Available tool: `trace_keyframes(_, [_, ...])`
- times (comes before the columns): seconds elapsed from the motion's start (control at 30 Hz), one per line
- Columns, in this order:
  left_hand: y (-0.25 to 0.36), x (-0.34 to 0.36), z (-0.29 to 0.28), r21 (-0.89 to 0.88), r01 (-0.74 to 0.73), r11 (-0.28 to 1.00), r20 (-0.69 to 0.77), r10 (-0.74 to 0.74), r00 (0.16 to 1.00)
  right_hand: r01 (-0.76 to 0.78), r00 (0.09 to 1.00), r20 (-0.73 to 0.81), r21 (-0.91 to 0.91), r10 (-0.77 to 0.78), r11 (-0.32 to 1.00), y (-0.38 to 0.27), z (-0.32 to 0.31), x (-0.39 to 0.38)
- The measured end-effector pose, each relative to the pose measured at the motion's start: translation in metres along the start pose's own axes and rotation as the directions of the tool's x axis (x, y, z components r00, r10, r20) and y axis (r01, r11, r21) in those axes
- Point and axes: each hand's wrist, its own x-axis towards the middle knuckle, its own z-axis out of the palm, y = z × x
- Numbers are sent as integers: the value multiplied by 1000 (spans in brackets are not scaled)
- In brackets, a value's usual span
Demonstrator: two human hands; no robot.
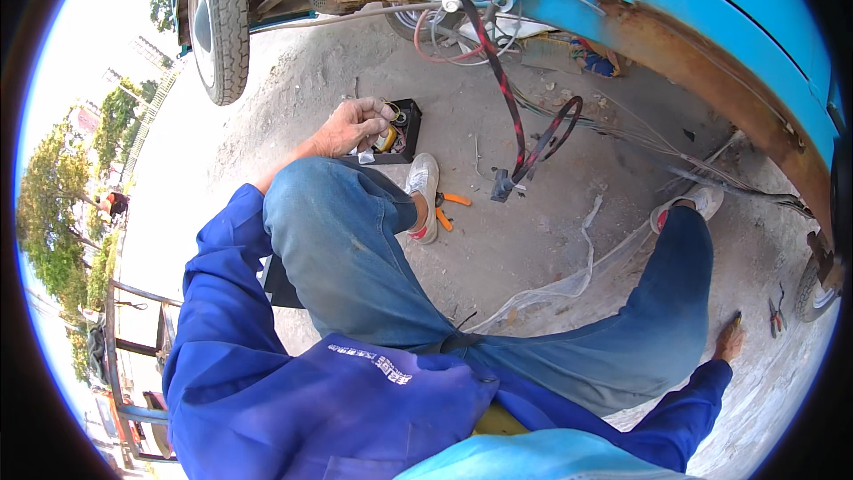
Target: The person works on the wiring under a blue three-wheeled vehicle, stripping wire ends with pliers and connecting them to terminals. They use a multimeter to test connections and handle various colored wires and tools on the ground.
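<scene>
My left hand [353, 128] reaches past my left knee to a small black box [411, 132] on the ground. Its thumb and fingers are pinched together over the box; what they hold, if anything, is too small to tell. A yellow item [386, 139] and some thin wires lie in the box under the fingers. Low on the right, beyond my right leg, my right hand [729, 343] is closed, with a small dark tip of something showing at its fingers. I cannot make out what that is. Orange-handled pliers [451, 210] lie beside my left shoe.
A blue vehicle body [755, 13] with a rusty wheel arch [711, 67] curves overhead. From it hangs a black-and-red wrapped cable [508, 98] with a dark connector. Loose wires [662, 144] trail right. Red-handled pliers [776, 320] lie near my right hand. A tyre [222, 27] stands far left.
</scene>
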Motion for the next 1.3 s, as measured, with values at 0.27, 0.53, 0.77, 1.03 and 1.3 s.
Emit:
trace_keyframes(0.27, [-15, -14, -8, -83, -88, 993, 123, 98, 987, -74, 988, -22, 808, 155, 584, -65, -221, -83])
trace_keyframes(0.53, [-16, 6, -13, 86, -368, 926, 193, 347, 918, 233, 874, -167, 968, -456, 92, -248, -475, -350])
trace_keyframes(0.77, [9, 84, -35, -2, -392, 920, 130, 389, 912, 94, 332, -19, 996, -943, 13, -450, -435, -448])
trace_keyframes(1.03, [32, 227, 16, -101, -327, 940, 137, 339, 931, -327, 495, 128, 944, -860, -48, -585, -409, -398])
trace_keyframes(1.3, [10, 296, 78, -43, -293, 955, 27, 294, 955, -336, 703, -14, 874, -711, -350, -637, -370, -344])
